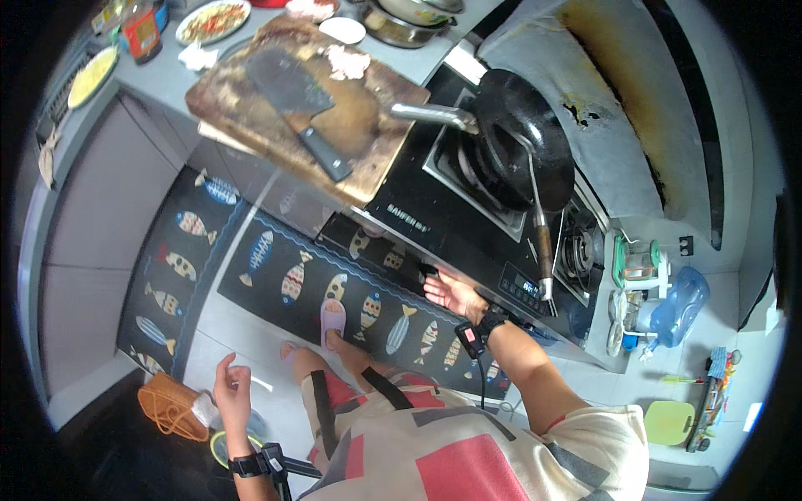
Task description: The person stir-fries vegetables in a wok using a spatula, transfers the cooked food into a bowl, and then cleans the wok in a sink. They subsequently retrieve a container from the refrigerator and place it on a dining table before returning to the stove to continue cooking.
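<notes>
My right hand (pixel 452 294) reaches to the front panel of a black gas cooktop (pixel 407 194), palm up, beside a black control knob (pixel 430 272). Whether the fingers touch the knob cannot be told. My left hand (pixel 233 388) hangs low over the floor with loosely bent fingers and holds nothing. A black wok (pixel 545 131) with a metal handle tilts over the near burner. A wok spatula (pixel 534 188) with a wooden grip rests in it, its handle lying across the cooktop. Left of the cooktop, a cleaver (pixel 301 106) lies on a thick wooden chopping board (pixel 219 94).
Pale meat pieces (pixel 346 62) lie on the board's far side. Behind are a plate of chopped food (pixel 213 22), a white dish (pixel 342 30) and metal pots (pixel 401 28). A fish-patterned mat (pixel 316 263) runs along the cabinets. A wicker basket (pixel 169 407) stands at lower left.
</notes>
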{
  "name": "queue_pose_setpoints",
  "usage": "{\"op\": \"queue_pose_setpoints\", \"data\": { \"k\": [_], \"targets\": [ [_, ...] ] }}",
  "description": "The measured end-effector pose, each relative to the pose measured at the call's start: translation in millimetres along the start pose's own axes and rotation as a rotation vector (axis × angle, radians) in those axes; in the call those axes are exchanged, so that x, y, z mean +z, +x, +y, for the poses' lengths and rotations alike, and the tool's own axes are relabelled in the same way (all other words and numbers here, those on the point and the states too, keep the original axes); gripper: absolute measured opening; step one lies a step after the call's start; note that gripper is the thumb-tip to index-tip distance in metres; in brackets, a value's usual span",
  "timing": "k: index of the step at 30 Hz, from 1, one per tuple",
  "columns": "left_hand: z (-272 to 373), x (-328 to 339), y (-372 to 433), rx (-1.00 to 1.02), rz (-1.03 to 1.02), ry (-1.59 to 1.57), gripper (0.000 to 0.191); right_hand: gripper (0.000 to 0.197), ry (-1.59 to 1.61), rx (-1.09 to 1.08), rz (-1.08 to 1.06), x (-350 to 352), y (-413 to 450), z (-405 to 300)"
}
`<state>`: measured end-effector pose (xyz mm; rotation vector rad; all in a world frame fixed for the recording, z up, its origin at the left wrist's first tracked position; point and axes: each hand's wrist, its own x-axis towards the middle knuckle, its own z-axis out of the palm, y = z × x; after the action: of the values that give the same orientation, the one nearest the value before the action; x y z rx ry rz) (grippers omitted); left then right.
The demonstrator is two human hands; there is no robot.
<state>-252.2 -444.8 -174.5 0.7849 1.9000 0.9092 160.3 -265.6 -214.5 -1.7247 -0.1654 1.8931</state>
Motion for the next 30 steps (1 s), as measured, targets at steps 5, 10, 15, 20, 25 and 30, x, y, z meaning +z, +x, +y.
{"op": "queue_pose_setpoints", "data": {
  "k": [5,10,15,20,25,30],
  "targets": [
    [-50.7,-3.4,-35.7,-0.143,-0.049,-0.105,0.031,0.032,0.11,0.014,0.09,-7.1,11.1,-9.2],
    [-99.5,-25.0,-79.3,-0.241,-0.064,-0.127,0.031,0.029,0.034,-0.083,-0.003,-7.1,3.6,-13.2],
    [-122.3,-42.8,-106.3,-0.348,-0.045,-0.227,0.03,0.031,-0.044,-0.242,0.089,3.9,-7.8,-11.2],
    [-149.2,-43.5,-111.4,-0.359,-0.05,-0.218,0.031,0.024,-0.067,-0.252,0.035,6.5,-10.5,-11.8],
    [-145.2,-38.7,-110.2,-0.354,-0.126,-0.204,0.03,0.028,-0.034,-0.321,0.182,17.5,-12.4,-9.4],
    [-155.2,-37.4,-111.4,-0.356,-0.139,-0.247,0.03,0.022,-0.024,-0.324,0.231,18.9,-13.3,-6.8]
  ]
}}
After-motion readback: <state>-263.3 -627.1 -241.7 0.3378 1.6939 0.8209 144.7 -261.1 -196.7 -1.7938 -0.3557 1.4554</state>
